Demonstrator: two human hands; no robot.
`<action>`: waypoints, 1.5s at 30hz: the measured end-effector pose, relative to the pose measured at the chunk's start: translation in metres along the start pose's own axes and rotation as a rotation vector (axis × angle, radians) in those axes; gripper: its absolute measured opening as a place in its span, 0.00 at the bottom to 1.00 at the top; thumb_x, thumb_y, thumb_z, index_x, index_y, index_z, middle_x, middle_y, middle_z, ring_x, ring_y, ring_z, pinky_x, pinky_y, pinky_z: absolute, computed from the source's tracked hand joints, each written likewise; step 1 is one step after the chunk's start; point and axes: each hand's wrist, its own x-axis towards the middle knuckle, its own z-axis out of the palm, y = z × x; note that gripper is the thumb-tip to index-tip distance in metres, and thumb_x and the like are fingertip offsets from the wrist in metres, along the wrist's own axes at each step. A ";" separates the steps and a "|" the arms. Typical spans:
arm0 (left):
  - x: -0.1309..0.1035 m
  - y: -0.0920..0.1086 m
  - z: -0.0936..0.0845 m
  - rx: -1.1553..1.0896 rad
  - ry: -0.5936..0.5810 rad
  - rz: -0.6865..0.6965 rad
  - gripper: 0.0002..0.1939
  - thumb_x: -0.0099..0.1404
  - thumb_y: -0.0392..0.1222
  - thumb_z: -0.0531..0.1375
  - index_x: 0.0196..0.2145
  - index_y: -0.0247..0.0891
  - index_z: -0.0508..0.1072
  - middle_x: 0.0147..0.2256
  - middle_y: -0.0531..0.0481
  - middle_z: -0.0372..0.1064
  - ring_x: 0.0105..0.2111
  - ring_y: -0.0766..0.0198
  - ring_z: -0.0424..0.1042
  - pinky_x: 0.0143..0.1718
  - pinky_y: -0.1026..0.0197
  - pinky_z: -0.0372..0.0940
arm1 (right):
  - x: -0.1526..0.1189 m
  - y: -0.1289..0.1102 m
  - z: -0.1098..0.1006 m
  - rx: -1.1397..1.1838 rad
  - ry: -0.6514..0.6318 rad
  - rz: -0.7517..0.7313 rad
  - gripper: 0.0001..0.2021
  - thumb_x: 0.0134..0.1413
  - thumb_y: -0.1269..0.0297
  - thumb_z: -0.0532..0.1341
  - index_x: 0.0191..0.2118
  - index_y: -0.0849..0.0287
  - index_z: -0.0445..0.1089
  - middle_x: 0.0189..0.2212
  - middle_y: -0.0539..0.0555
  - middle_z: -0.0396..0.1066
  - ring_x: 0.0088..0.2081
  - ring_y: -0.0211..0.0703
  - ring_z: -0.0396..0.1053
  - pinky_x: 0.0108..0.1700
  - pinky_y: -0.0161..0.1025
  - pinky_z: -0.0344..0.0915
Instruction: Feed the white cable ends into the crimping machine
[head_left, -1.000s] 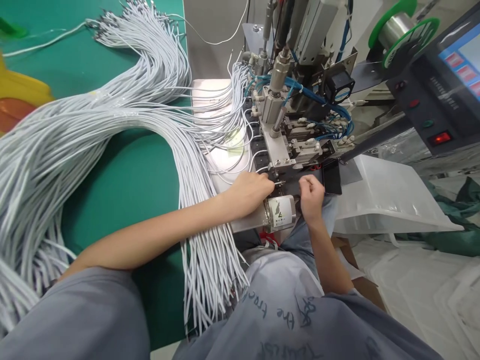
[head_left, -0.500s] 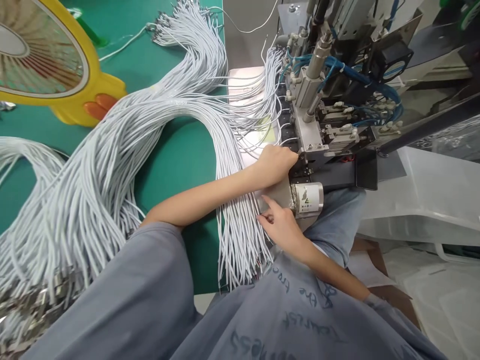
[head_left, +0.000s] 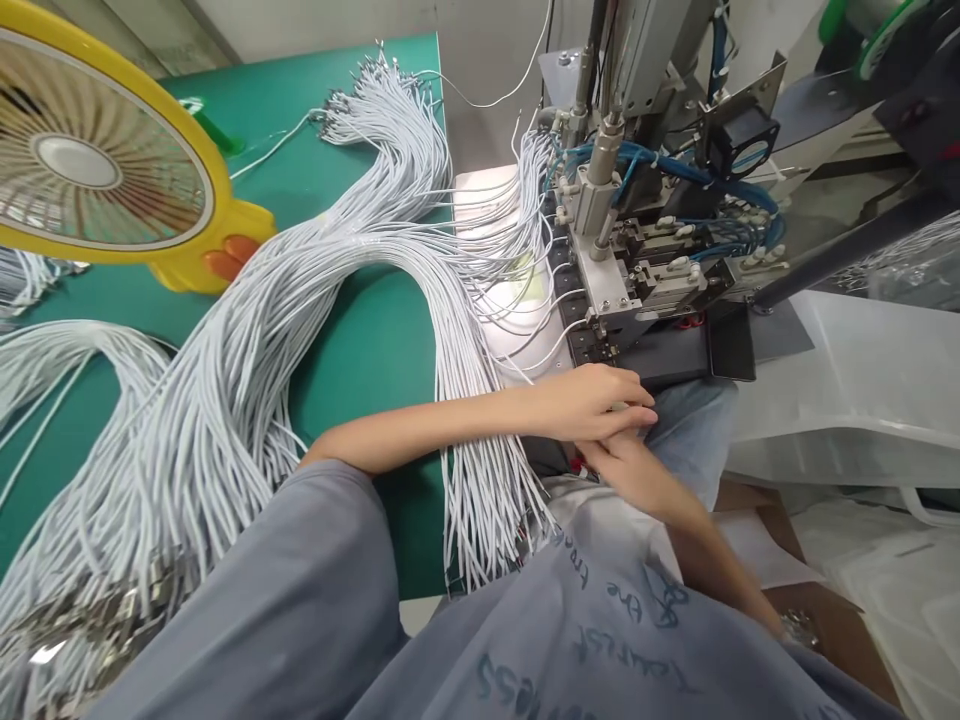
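My left hand (head_left: 592, 400) reaches across a hanging bundle of white cables (head_left: 480, 400), fingers stretched out and slightly apart. It lies over my right hand (head_left: 634, 465), touching it, just below the near end of the machine (head_left: 611, 285). The right hand's fingers are mostly hidden under the left, so whatever they hold cannot be seen. Several single white cables curve over a pale plate (head_left: 517, 320) into the machine's dark row of slots (head_left: 574, 300). One of these cables ends at the slot nearest my hands.
A large heap of white cables (head_left: 217, 350) with metal ends spreads over the green table (head_left: 375, 340). At the upper left stands a yellow fan (head_left: 217, 215). Blue air tubes (head_left: 675, 165) run over the machine. A translucent white bin (head_left: 862, 380) is on the right.
My left hand has left the machine's near edge and come down onto my right hand, which has shifted rightward. The labelled silver item no longer shows. The view has tilted slightly upward.
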 end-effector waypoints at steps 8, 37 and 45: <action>0.001 -0.012 0.002 -0.335 0.134 -0.133 0.15 0.64 0.46 0.56 0.42 0.32 0.73 0.32 0.49 0.70 0.24 0.72 0.66 0.29 0.68 0.62 | -0.001 -0.009 -0.055 0.234 0.476 -0.002 0.09 0.40 0.63 0.68 0.28 0.58 0.69 0.23 0.48 0.71 0.25 0.36 0.68 0.27 0.34 0.65; 0.000 -0.013 0.000 -0.125 0.435 0.022 0.11 0.63 0.40 0.56 0.25 0.35 0.74 0.21 0.52 0.63 0.23 0.71 0.63 0.25 0.68 0.59 | 0.023 -0.002 -0.029 0.275 0.608 -0.132 0.09 0.47 0.59 0.62 0.26 0.58 0.76 0.18 0.47 0.56 0.22 0.33 0.54 0.25 0.35 0.55; -0.002 -0.024 -0.008 0.669 0.273 0.099 0.16 0.63 0.28 0.45 0.30 0.33 0.72 0.25 0.50 0.60 0.23 0.69 0.59 0.25 0.66 0.56 | 0.025 -0.014 -0.047 -0.205 0.549 -0.241 0.10 0.50 0.68 0.59 0.20 0.60 0.69 0.15 0.44 0.46 0.20 0.32 0.48 0.25 0.36 0.51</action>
